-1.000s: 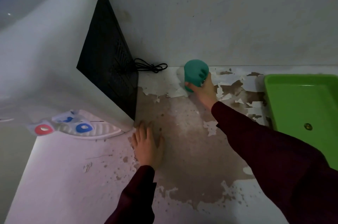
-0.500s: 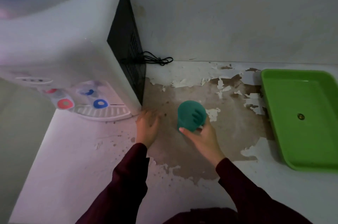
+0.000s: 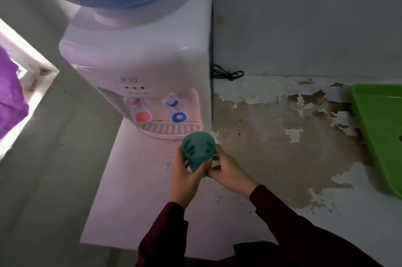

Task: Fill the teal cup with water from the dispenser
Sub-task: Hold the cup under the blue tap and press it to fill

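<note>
both hands grip the teal cup (image 3: 198,151), left hand (image 3: 184,176) and right hand (image 3: 228,172) wrapping its sides, just before the dispenser's drip tray (image 3: 169,130).

Matt translucent teal cup (image 3: 198,151), glossy white plastic dispenser (image 3: 152,57), peeling rough-painted counter (image 3: 282,136), glossy green tray (image 3: 378,127)

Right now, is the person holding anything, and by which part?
Yes: the teal cup, held between both hands, left hand and right hand gripping its lower sides.
</note>
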Demonstrator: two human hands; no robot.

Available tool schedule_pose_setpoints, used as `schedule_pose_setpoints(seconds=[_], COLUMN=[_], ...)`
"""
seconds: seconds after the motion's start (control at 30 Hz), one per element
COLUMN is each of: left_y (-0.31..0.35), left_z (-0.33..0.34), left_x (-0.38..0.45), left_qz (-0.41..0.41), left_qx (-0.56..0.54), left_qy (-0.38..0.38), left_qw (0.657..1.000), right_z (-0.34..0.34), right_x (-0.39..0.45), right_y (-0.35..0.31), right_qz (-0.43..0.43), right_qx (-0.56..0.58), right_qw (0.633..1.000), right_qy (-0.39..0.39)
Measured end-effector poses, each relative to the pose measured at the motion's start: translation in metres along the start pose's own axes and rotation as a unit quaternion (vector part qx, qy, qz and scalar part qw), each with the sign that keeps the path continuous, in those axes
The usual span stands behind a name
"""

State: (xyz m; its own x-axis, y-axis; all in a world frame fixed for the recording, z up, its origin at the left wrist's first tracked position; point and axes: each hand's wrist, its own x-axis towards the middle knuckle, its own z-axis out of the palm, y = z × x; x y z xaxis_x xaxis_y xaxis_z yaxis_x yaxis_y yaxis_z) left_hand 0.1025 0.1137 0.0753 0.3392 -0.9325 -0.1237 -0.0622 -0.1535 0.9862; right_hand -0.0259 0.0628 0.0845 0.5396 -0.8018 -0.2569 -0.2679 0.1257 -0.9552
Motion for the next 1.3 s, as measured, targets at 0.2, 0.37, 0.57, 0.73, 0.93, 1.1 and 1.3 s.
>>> schedule_pose_setpoints(seconds=[0.2, 0.37, 0.57, 0.73, 0.93, 1.1, 1.3], left_y=[-0.001, 0.005, 0.009, 0.003, 0.001, 0.009, 0.027], left_z=[-0.049, -0.058, -0.053, -0.052, -0.055, -0.064, -0.064], left_x=[0.033, 0.070, 0.093, 0.103, 0.105, 0.082, 0.069], left_qz=[-0.033, -0.028, 0.003, 0.031, 0.036, 0.066, 0.140], left_qx=[0.020, 0.032, 0.039, 0.031, 0.034, 0.085, 0.229], left_qy=[0.003, -0.022, -0.024, -0.031, -0.058, -0.010, 0.083], left_qw=[0.999, 0.999, 0.999, 0.999, 0.997, 0.994, 0.960], right_z=[0.004, -0.005, 0.000, 0.002, 0.002, 0.003, 0.003], right_x=[0.043, 0.088, 0.111, 0.114, 0.116, 0.115, 0.112], right_y=[-0.024, -0.059, -0.058, -0.048, -0.043, -0.044, -0.044], right_qz=[0.010, -0.064, -0.079, -0.087, -0.083, -0.083, -0.082], right_qx=[-0.016, -0.030, -0.076, -0.108, -0.131, -0.137, -0.149], right_qw=[0.984, 0.968, 0.946, 0.937, 0.933, 0.932, 0.931], right_qy=[0.179, 0.241, 0.304, 0.321, 0.326, 0.324, 0.324])
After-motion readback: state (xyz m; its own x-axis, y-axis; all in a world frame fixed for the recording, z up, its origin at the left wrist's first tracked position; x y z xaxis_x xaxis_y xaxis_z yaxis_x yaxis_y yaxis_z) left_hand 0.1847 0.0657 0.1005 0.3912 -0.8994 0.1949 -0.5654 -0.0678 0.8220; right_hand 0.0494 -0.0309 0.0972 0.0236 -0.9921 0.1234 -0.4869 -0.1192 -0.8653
